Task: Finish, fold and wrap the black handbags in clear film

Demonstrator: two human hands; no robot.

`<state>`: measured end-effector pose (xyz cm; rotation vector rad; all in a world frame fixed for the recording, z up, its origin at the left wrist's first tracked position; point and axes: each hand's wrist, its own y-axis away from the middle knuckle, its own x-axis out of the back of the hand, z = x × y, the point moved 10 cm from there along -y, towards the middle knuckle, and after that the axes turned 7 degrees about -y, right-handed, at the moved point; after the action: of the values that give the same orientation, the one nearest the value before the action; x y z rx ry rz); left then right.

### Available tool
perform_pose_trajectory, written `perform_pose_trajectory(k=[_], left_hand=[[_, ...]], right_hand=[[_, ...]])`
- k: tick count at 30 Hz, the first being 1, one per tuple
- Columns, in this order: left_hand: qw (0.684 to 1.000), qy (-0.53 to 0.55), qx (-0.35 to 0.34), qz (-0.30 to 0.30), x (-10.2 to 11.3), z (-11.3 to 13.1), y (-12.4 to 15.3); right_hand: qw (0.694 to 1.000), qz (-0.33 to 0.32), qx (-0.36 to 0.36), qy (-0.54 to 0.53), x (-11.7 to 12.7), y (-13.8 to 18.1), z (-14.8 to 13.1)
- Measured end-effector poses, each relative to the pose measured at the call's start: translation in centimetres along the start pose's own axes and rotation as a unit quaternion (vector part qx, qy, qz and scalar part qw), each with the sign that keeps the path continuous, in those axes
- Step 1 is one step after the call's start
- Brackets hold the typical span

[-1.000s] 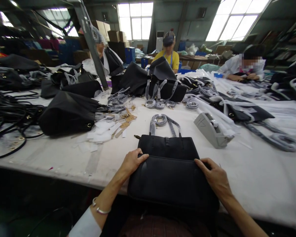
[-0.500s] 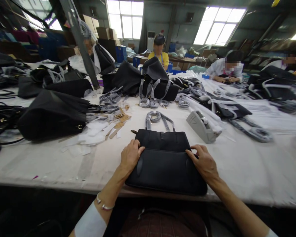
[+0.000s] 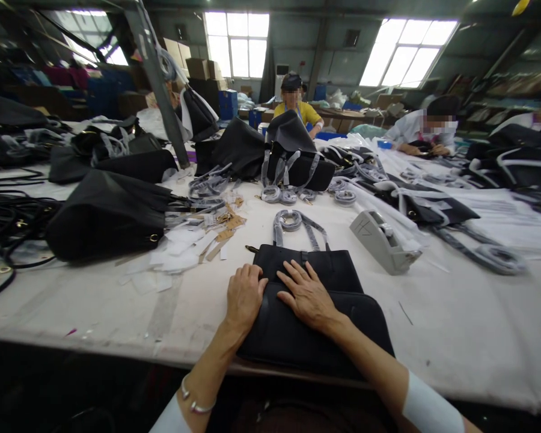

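Observation:
A black handbag [image 3: 306, 337] lies flat at the table's front edge, its wrapped handles [image 3: 313, 231] stretching away from me. My left hand [image 3: 246, 294] is at the bag's left side, thumb on top and fingers bent over the edge, gripping it. Flat on the middle of the bag, near the fold across it, rests my right hand [image 3: 306, 294] with its fingers spread. A small zipper pull or tab [image 3: 251, 248] sticks out at the bag's upper left corner.
A grey tape dispenser [image 3: 383, 243] stands right of the handles. Paper scraps and tags [image 3: 180, 249] lie left, beside another black bag [image 3: 108, 216]. More bags [image 3: 297, 156] with wrapped straps fill the far side. A metal post [image 3: 160, 90] rises at left. Co-workers sit across the table.
My right hand has left the bag's right edge and moved left onto its middle, fingers now spread flat. My left hand stays at the left edge. The view has shifted slightly.

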<state>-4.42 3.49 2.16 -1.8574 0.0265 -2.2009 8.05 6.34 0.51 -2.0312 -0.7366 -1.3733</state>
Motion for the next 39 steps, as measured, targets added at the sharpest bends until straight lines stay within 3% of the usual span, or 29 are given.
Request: perform_pose_trajectory(k=[4,7,10,13,18,25,33,36,39], left_hand=[[0.992,0.011,-0.119,0.040,0.3,3.0,1.4],[0.985,-0.002,-0.174,0.003,-1.4,4.1,2.4],[0.986,-0.010,-0.163,-0.032,-2.7,3.7,2.4],[0.986,-0.011,-0.164,-0.041,-2.5,3.8,2.4],[0.989,-0.013,-0.150,-0.012,-1.8,3.4,2.5],[0.992,-0.008,-0.123,-0.015,-3.1,1.9,1.8],[0.994,0.005,-0.112,0.004,-2.7,2.1,2.9],[0.995,0.016,-0.101,-0.014,-2.1,-0.2,2.4],[1.000,0.005,0.003,-0.021,-0.5,-6.8,0.4]], right_hand=[[1.000,-0.006,-0.001,-0.002,-0.1,0.2,0.3],[1.000,-0.017,-0.004,0.004,-0.2,0.1,0.4],[1.000,-0.024,0.000,0.004,-0.4,0.0,0.4],[1.000,-0.016,0.004,0.004,-0.4,0.0,0.4],[1.000,-0.007,0.011,0.012,-0.3,0.2,0.3],[1.000,-0.020,-0.009,-0.001,0.0,-0.9,0.8],[0.998,0.038,0.025,0.033,-0.4,-1.5,0.9],[0.997,0.055,0.035,0.038,-0.7,-1.3,1.3],[0.997,0.062,0.038,0.039,-0.9,-1.3,1.6]])
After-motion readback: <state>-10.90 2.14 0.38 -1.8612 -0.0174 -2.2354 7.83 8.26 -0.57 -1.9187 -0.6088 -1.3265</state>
